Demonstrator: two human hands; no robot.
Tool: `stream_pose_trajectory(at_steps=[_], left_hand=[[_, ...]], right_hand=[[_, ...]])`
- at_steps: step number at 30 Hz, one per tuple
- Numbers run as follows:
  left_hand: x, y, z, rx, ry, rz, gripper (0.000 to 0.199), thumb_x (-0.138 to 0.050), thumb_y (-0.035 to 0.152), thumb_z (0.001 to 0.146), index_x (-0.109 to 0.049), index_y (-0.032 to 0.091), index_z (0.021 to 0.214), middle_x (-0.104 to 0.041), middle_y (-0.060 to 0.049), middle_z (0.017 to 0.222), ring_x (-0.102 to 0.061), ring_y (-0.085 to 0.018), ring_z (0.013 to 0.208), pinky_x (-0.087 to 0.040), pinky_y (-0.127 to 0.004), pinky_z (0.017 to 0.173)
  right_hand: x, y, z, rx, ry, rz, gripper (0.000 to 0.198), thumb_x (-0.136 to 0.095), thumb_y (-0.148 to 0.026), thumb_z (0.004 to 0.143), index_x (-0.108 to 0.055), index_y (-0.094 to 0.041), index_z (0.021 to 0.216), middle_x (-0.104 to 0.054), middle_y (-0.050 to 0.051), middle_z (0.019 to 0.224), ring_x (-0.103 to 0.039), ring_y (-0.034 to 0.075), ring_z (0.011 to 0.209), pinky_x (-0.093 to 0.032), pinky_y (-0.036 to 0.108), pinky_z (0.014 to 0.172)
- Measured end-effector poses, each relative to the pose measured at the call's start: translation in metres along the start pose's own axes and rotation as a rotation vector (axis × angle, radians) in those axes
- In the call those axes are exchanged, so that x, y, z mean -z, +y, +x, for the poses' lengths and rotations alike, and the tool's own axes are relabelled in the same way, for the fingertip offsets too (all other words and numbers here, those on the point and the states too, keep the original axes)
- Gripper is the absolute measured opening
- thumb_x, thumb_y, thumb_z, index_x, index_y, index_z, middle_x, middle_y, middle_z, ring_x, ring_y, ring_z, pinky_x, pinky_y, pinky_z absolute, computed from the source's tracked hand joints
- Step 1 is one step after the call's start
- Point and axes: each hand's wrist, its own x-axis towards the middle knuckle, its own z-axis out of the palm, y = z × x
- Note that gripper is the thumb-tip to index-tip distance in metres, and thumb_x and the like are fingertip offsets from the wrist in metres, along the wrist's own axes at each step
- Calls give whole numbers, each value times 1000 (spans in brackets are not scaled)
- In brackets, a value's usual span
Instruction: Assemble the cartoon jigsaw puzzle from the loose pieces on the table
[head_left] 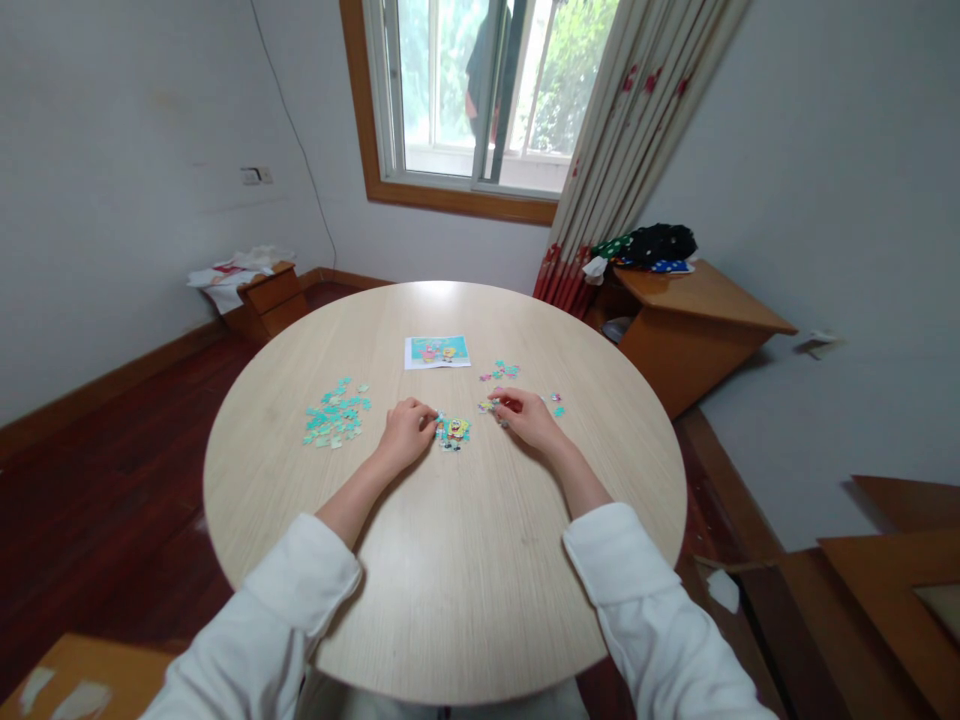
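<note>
A small joined section of jigsaw puzzle (454, 432), with a yellow square cartoon character on it, lies flat on the round table (450, 560). My left hand (409, 434) is closed, its fingertips at the section's left edge. To the right, my right hand (526, 418) is pinched at a small puzzle piece, largely covered by the fingers. Yellowish loose puzzle pieces (486, 407) lie right beside those fingertips. Farther back rests a printed reference picture (437, 352) showing a pink and a yellow character on turquoise.
A heap of turquoise puzzle pieces (335, 415) spreads at the left. Pink and turquoise pieces (500, 371) sit behind my right hand, and a few more pieces (557, 406) beyond it. A wooden cabinet (675, 320) with cloths stands off the table's right side, by a curtain (622, 130).
</note>
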Motion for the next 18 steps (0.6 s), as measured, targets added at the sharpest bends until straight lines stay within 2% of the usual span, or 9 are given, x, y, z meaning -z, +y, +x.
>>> stream_pose_trajectory(at_steps=[12, 18], left_hand=[[4, 4, -1, -3, -9, -24, 14, -55, 21, 79, -69, 19, 80, -61, -6, 85, -58, -22, 88, -43, -38, 82], [3, 2, -1, -3, -8, -35, 14, -55, 20, 78, -69, 19, 80, -61, -6, 85, -58, -21, 85, -44, -37, 82]], right_hand=[[-3, 6, 3, -80, 75, 181, 34, -63, -40, 66, -68, -13, 88, -66, 5, 68, -61, 15, 59, -48, 31, 64], [-3, 0, 2, -154, 120, 240, 38, -65, -39, 64, -69, -11, 89, -67, 6, 64, -62, 17, 59, -49, 32, 62]])
